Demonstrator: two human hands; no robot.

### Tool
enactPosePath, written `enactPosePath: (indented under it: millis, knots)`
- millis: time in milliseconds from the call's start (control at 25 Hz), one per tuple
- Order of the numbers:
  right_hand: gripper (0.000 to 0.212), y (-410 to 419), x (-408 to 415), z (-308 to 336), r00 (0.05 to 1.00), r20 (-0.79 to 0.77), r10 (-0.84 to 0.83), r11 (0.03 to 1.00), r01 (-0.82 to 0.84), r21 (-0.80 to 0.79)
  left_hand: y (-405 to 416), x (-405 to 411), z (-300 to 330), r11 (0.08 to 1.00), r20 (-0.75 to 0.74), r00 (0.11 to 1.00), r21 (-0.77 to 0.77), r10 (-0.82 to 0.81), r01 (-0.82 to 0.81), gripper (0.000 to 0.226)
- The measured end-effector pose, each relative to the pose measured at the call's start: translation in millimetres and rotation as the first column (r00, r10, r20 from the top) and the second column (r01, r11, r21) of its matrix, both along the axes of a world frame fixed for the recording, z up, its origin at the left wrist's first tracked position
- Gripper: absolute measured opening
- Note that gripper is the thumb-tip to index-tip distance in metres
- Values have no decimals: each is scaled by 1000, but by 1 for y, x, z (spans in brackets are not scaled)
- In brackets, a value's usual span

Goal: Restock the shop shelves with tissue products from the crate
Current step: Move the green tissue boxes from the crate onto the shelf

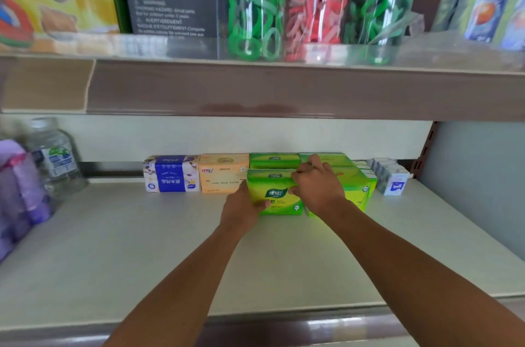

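Hands meet on one green tissue pack (274,193) standing on the lower shelf (142,247), in front of the back row. Left hand (241,209) cups the pack's left end, thumb curled across the lower front face, fingers hidden behind the pack. Right hand (318,186) comes over the pack's upper right corner, fingers curled down onto its top edge and thumb at its right side, so the pack is clamped between both hands. Pack sits upright, label facing out, base seemingly on the shelf though the contact line is partly covered. Behind it, another green pack (274,160) against the back wall. To its right, touching or nearly so, a further green pack (352,185), partly hidden by the right wrist. Along the back row to the left: an orange tissue pack (223,173), then a blue-and-white tissue pack (170,173), side by side and touching. At far right, small white tissue packets (390,179). Left edge of shelf holds a clear plastic jar (54,156) and purple wrapped rolls (20,185). Upper shelf (284,88) carries bags of green and red rings (306,3), blurred.
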State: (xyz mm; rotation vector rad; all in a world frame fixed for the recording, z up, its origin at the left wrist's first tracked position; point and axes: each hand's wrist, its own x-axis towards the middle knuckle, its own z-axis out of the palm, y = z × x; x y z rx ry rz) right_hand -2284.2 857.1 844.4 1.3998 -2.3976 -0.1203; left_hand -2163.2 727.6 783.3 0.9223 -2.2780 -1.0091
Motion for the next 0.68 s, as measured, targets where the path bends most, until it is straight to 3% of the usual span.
enactPosePath:
  millis: [200,480,680]
  knots:
    - [39,-6,-7,4,997,-62,-51,997,54,47,2,-23,1,999,116,993,-36,21,-17,59]
    - [39,-11,-14,1,999,-33,-43,998,45,42,0,-26,2,998,160,986,-47,45,-38,56]
    - [50,0,-13,3,999,49,-23,999,25,-43,8,-15,16,998,127,990,-34,58,-54,75]
